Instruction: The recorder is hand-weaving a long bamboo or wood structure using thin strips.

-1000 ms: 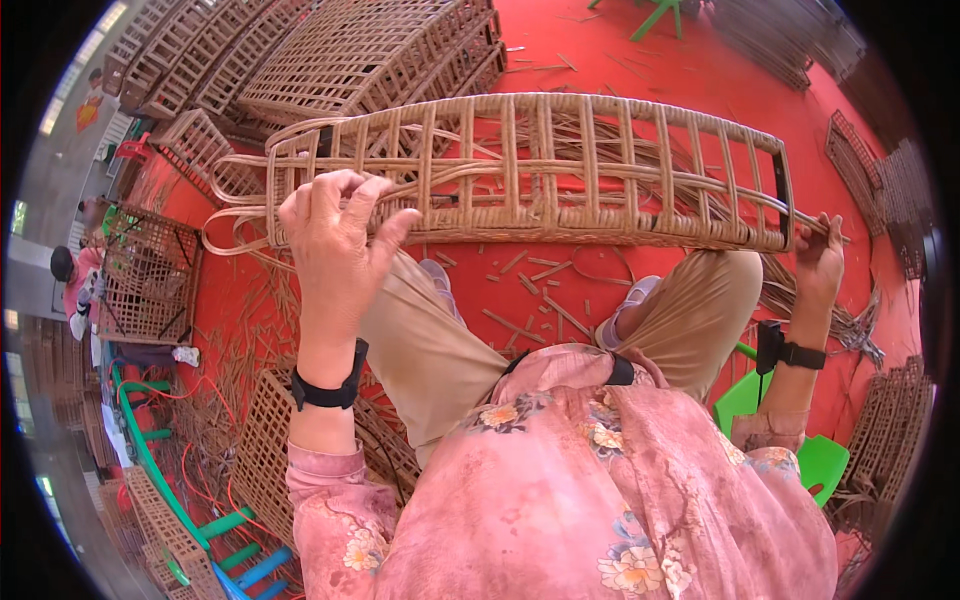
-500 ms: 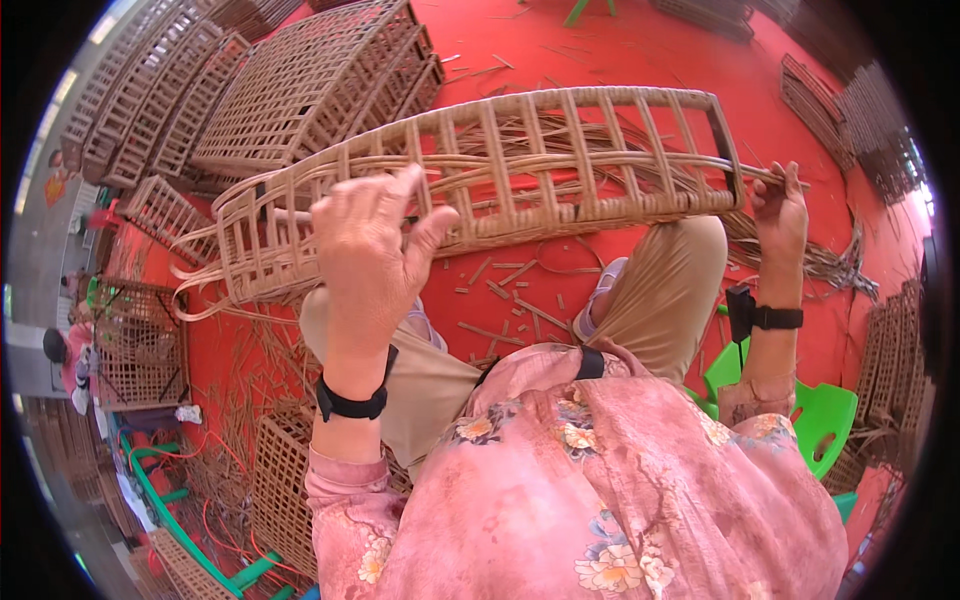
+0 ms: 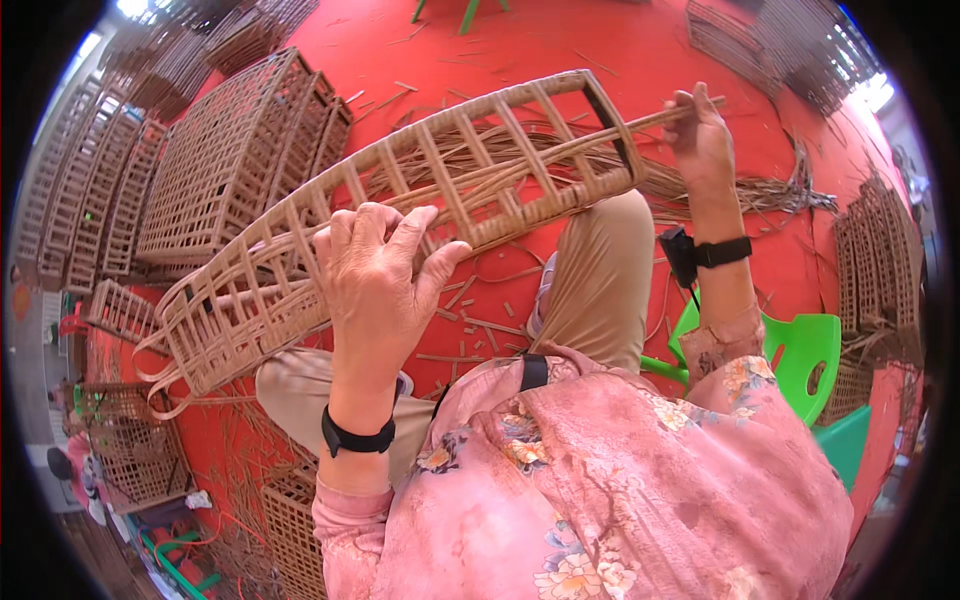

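Observation:
A long, shallow wicker basket frame [image 3: 480, 230] lies slantwise across my knees, with open square gaps and dark patches at its ends. Long cane strands [image 3: 590, 143] run lengthwise through its uprights and come out past the right end. There my right hand [image 3: 703, 135] pinches their ends between thumb and fingers. My left hand [image 3: 375, 280] is over the middle of the frame, its fingers bent round the weave and the thumb spread aside; some fingertips are hidden. At the frame's left end, looped cane ends [image 3: 165, 385] hang out.
Stacked wicker crates [image 3: 220, 155] stand at the far left, with more racks [image 3: 875, 265] on the right. Behind the frame lies a bundle of loose cane [image 3: 700, 185]. Offcuts litter the red floor [image 3: 600, 35]. A green plastic chair [image 3: 810, 350] is beside my right arm.
The frame now slants more steeply, right end higher, and appears further left. My right hand has gone up and left in view with the strand ends. My left fingers have bent onto the weave.

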A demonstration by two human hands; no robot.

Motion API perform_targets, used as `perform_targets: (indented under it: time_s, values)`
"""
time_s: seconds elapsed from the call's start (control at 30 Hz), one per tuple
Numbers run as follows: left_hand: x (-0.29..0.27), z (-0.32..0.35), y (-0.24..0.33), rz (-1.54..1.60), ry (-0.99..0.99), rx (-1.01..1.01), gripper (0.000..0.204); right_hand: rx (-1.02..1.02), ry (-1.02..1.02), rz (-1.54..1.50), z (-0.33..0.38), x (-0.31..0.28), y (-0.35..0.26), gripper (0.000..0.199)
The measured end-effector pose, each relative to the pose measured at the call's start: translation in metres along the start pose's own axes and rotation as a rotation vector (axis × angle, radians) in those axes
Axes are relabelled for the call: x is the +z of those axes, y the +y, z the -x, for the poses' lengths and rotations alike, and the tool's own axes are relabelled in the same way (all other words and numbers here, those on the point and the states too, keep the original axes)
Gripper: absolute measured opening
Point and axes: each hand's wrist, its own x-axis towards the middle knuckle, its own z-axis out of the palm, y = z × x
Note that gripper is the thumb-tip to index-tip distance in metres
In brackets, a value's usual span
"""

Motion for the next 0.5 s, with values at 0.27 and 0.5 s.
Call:
perform_targets:
  time_s: [0.27,0.5]
  values:
    - [0.012,-0.016,0.011,-0.109,0.009,0.007,0.048,-0.040,0.034,-0.014,-0.002,0.005,0.007,0.042]
    - [0.029,-0.037,0.037,-0.009,0.107,-0.043,0.040,-0.132,0.064,0.097,-0.011,0.012,-0.011,0.043]
